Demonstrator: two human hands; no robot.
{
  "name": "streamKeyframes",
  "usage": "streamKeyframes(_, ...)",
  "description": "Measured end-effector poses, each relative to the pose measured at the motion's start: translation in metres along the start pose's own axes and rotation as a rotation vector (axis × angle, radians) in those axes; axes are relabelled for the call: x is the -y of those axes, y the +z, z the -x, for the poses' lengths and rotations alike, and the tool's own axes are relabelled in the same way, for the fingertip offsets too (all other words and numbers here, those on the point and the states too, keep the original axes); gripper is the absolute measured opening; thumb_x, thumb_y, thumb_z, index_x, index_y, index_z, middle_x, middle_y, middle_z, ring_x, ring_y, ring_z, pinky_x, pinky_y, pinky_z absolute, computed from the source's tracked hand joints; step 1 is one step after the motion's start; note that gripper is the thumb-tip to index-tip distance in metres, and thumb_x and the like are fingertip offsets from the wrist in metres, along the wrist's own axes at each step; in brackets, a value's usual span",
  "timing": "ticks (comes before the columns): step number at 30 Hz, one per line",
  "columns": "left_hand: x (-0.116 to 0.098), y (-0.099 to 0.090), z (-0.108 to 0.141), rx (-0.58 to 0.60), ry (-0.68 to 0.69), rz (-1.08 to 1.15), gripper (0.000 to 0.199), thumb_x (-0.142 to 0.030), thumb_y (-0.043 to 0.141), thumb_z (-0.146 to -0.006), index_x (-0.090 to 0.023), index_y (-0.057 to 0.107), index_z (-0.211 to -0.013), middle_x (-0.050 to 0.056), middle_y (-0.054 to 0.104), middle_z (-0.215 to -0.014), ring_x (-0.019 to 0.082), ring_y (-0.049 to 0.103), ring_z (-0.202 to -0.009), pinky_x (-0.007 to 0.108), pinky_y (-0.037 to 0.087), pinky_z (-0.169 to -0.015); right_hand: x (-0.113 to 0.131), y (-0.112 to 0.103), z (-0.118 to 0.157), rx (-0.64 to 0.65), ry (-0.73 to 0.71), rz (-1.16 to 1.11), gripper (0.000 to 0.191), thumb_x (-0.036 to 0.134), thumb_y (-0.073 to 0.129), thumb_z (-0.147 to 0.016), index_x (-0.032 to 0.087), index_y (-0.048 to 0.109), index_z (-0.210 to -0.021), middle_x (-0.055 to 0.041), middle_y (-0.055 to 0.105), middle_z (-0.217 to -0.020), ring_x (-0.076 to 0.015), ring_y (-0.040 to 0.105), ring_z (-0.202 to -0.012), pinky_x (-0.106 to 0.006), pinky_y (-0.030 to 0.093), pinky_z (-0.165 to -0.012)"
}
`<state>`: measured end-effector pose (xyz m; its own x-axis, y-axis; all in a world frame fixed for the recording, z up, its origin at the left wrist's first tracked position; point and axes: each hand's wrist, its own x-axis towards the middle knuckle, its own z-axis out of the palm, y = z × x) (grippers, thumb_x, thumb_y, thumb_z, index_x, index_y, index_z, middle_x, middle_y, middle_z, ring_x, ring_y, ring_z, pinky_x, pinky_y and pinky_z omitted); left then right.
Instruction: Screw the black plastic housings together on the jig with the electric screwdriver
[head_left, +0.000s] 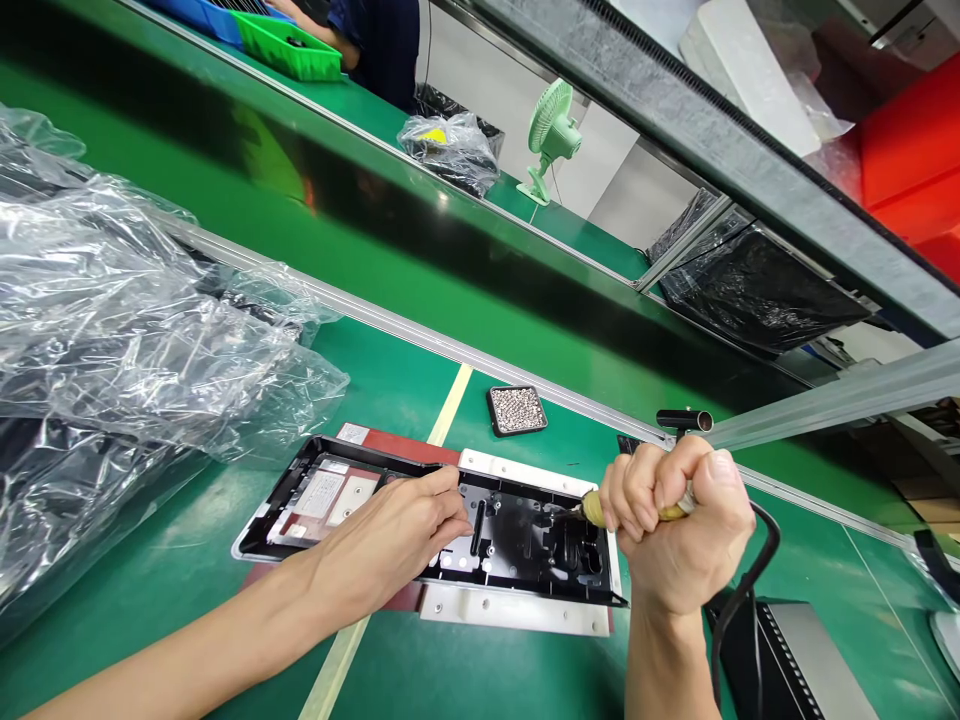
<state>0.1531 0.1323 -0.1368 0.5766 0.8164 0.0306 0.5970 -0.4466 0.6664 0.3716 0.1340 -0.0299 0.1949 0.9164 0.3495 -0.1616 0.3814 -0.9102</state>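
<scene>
"What takes up the most room around the black housing?"

"The green bench under it, and beyond it a long glossy green strip. To the housing's left lies a big heap of clear plastic wrapping."

"And the housing itself?"

"It lies open side up, at a slant, on a reddish-brown base with white strips along its near and far edges. A dark, flat-topped unit sits to its near right."

"Where are the two hands?"

"The right hand is above the housing's right end, fist closed firmly around a yellowish-handled tool. The tool's slim front end points down into that part of the housing, and a black cord loops on the fist's right. The left hand is over the housing's middle, fingers bent and bunched together; whether they pinch anything, one cannot tell."

"Anything farther off?"

"Well beyond the housing, across the strip, a person in a dark sleeve is beside a green basket, and a pale green fan stands to the right of them."

"And the smallest things?"

"Just past the housing's far edge, a little black tray holds many tiny metallic pieces."
</scene>
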Motion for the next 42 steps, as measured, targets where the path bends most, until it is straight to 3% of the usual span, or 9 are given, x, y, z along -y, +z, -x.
streamKeyframes(5,-0.001,-0.002,-0.002,0.015,-0.018,0.012,0.032,-0.024,0.044,-0.105,-0.016,0.068,-0.086,0.001,0.054,-0.088,0.012,0.057,-0.067,0.03,0.04,-0.064,0.002,-0.005,-0.001,0.067,0.028,-0.035,0.04,0.032,0.046,-0.096,0.019,0.043,-0.059,0.0053,0.039,-0.045,-0.008,0.033,-0.036,-0.021,0.036,-0.035)
streamKeyframes(13,0.001,0.0,-0.001,0.005,-0.013,0.022,0.032,-0.025,0.043,-0.105,-0.017,0.065,-0.084,0.0,0.052,-0.088,0.011,0.055,-0.067,0.031,0.037,-0.063,0.002,-0.019,-0.008,0.287,0.062,-0.115,0.038,0.032,0.043,-0.097,0.019,0.049,-0.062,0.0045,0.042,-0.047,-0.0091,0.037,-0.038,-0.023,0.041,-0.037)
streamKeyframes(20,0.001,-0.001,-0.001,0.005,-0.004,0.023,0.034,-0.023,0.042,-0.105,-0.017,0.064,-0.08,0.0,0.052,-0.087,0.011,0.054,-0.066,0.031,0.035,-0.062,0.017,-0.025,-0.009,0.236,-0.035,-0.117,0.039,0.027,0.039,-0.097,0.019,0.05,-0.061,0.0036,0.042,-0.044,-0.01,0.039,-0.034,-0.024,0.041,-0.035)
streamKeyframes(24,0.003,0.0,-0.001,-0.008,-0.005,0.026,0.032,-0.024,0.044,-0.104,-0.017,0.065,-0.081,0.001,0.054,-0.087,0.011,0.054,-0.067,0.03,0.035,-0.063,0.032,-0.015,-0.005,0.055,-0.152,-0.082,0.039,0.022,0.036,-0.097,0.019,0.047,-0.059,0.0035,0.042,-0.042,-0.0099,0.036,-0.03,-0.023,0.039,-0.031)
streamKeyframes(26,0.004,0.0,-0.001,-0.007,0.002,0.022,0.031,-0.024,0.044,-0.104,-0.018,0.066,-0.082,0.001,0.055,-0.087,0.012,0.054,-0.067,0.03,0.035,-0.063,0.037,-0.004,-0.002,0.032,-0.164,-0.066,0.039,0.024,0.038,-0.097,0.019,0.046,-0.06,0.004,0.043,-0.042,-0.0096,0.036,-0.03,-0.023,0.039,-0.03)
streamKeyframes(33,0.004,-0.004,-0.005,-0.009,0.05,0.022,0.03,-0.023,0.052,-0.101,-0.016,0.063,-0.073,0.001,0.056,-0.083,0.012,0.054,-0.069,0.028,0.035,-0.063,0.03,0.034,0.01,0.034,-0.061,-0.096,0.041,0.031,0.039,-0.098,0.02,0.043,-0.059,0.0049,0.038,-0.042,-0.0087,0.033,-0.032,-0.021,0.036,-0.031)
streamKeyframes(42,0.006,-0.007,-0.005,0.005,0.015,0.068,0.018,-0.027,0.063,-0.097,-0.018,0.076,-0.087,0.001,0.06,-0.087,0.013,0.059,-0.07,0.027,0.04,-0.065,0.02,0.044,0.02,0.153,0.048,-0.107,0.04,0.033,0.041,-0.097,0.02,0.042,-0.059,0.0045,0.041,-0.043,-0.0079,0.036,-0.034,-0.02,0.037,-0.034)
